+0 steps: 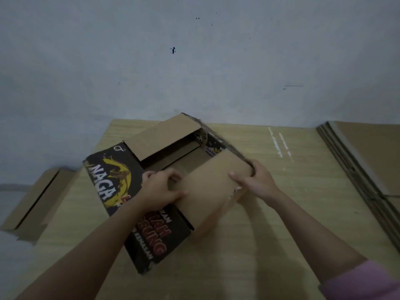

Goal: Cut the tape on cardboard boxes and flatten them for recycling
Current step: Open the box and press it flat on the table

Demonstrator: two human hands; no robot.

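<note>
Cardboard box (pixel 138 180) lettered "NAGA", both hands' fingers curled on its plain flap (pixel 207 185): left hand (pixel 161 191), right hand (pixel 255 180).

Matt brown corrugated cardboard for the box (pixel 207 187), inner flaps plain, outer panel at 7 o'clock printed black with a slight sheen. Pale wood-grain laminate, smooth, on the worktop (pixel 292 224). More raw matt cardboard in the flattened stack (pixel 368 161) at 3 o'clock.

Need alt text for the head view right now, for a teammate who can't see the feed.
Both hands grip a plain brown flap of an opened black printed cardboard box on a wooden table: left hand at its left edge, right hand at its far right corner. Flattened cardboard is stacked at right.
</note>
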